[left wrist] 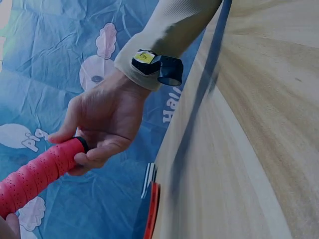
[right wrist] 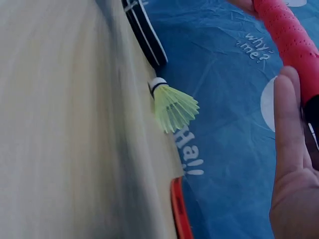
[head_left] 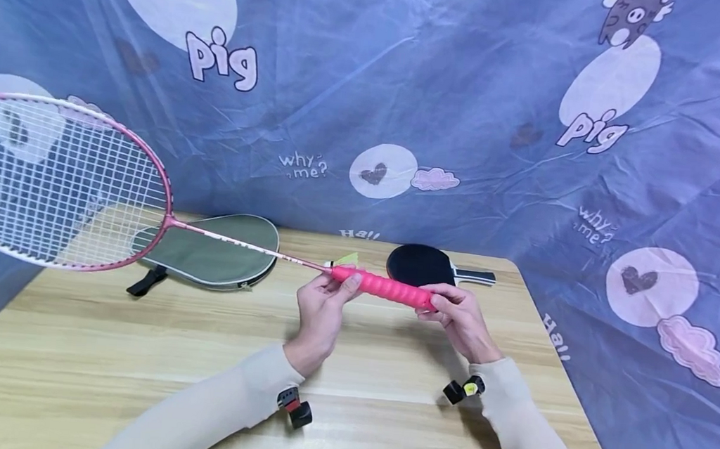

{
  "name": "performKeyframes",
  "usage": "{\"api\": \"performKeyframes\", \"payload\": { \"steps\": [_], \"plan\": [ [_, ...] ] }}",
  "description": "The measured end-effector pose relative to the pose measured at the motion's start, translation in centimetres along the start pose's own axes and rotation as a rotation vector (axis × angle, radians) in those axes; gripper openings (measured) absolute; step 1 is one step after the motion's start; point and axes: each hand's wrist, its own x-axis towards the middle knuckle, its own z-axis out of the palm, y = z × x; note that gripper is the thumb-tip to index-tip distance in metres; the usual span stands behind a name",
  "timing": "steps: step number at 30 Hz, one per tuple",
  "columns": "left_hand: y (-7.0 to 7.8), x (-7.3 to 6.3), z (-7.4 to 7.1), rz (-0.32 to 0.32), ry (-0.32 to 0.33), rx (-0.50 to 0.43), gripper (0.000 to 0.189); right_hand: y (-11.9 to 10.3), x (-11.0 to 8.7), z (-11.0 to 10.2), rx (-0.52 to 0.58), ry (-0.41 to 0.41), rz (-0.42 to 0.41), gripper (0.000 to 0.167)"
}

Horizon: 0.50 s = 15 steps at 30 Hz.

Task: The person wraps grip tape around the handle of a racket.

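Observation:
A pink and white badminton racket (head_left: 382, 287) is held in the air over the table, its strung head reaching out to the left. My left hand (head_left: 320, 314) pinches the front of the pink grip, thumb on top, close to the shaft. At the butt end, my right hand (head_left: 459, 322) holds the grip between thumb and fingers. The left wrist view shows the right hand (left wrist: 107, 122) around the black-rimmed end of the perforated pink grip (left wrist: 37, 177). In the right wrist view, its fingers (right wrist: 286, 119) lie along the grip's end.
A green-grey paddle case (head_left: 218, 252) with a black strap lies at the back left. A yellow shuttlecock (right wrist: 174, 107), mostly hidden in the head view, stands between it and a black table tennis paddle (head_left: 417, 264). A blue printed cloth (head_left: 347, 61) hangs behind the wooden table (head_left: 371, 408).

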Motion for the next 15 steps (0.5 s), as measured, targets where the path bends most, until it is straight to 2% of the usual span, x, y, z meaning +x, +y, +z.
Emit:
{"api": "performKeyframes", "payload": {
  "steps": [3,11,15],
  "plan": [
    [0.1,0.0,0.0,0.009,0.0,0.021,0.034,-0.1,-0.1,-0.1,-0.052,-0.011,-0.022,0.026],
    [0.2,-0.7,-0.2,0.098,0.011,0.181,0.032,0.9,-0.3,-0.2,-0.174,-0.075,0.064,0.026],
    [0.2,-1.1,-0.5,0.093,-0.007,0.139,0.035,1.3,-0.3,0.0,-0.25,-0.132,0.115,0.025]
  ]
}}
